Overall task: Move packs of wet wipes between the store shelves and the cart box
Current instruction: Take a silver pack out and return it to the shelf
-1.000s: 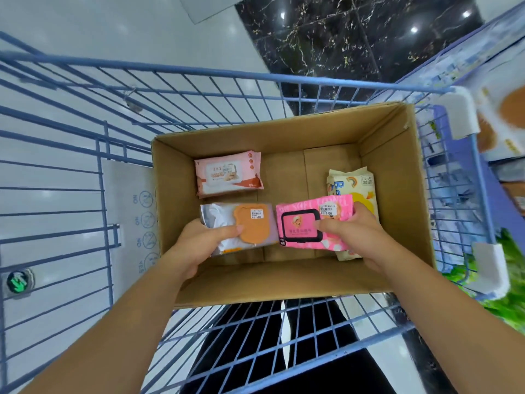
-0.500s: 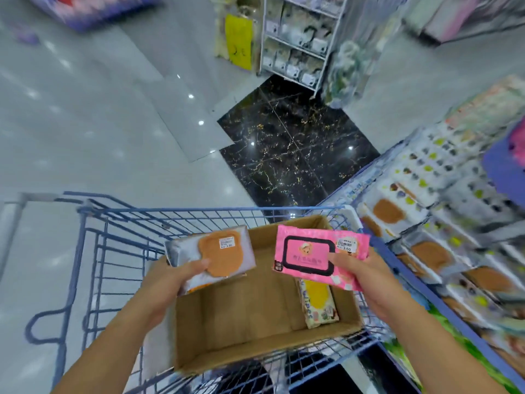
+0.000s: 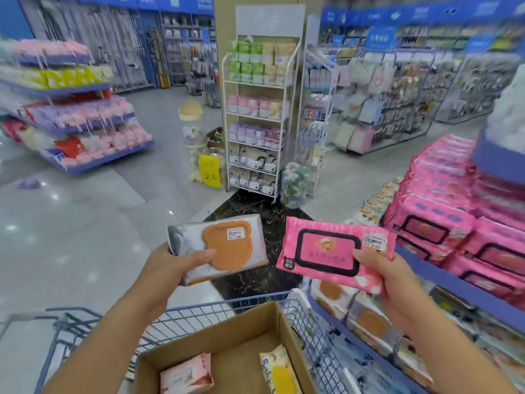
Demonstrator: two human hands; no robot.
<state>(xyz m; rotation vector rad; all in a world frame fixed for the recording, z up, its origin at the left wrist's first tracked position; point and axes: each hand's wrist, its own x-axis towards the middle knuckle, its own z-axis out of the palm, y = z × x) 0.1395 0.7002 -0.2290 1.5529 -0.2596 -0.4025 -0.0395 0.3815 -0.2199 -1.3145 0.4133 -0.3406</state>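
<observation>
Both hands were clamped on packs, held up above the cart box (image 3: 227, 334): left hand (image 3: 167, 273) on the silver pack (image 3: 218, 247), right hand (image 3: 389, 275) on the pink pack (image 3: 335, 251). Both faced label-up, long axes running roughly side to side, thumbs on top. Matching pink stock sat on the shelf (image 3: 460, 282) just right of my right hand, so I'd judged that one should go first, kept flat and slid in lengthwise.

left hand (image 3: 170, 268) gripping a silver wipes pack with an orange bear-shaped lid (image 3: 221, 247), right hand (image 3: 389, 275) gripping a bright pink wipes pack (image 3: 335, 253) — both up above the brown cardboard box (image 3: 227, 336) in the blue wire cart (image 3: 196, 311)
</observation>
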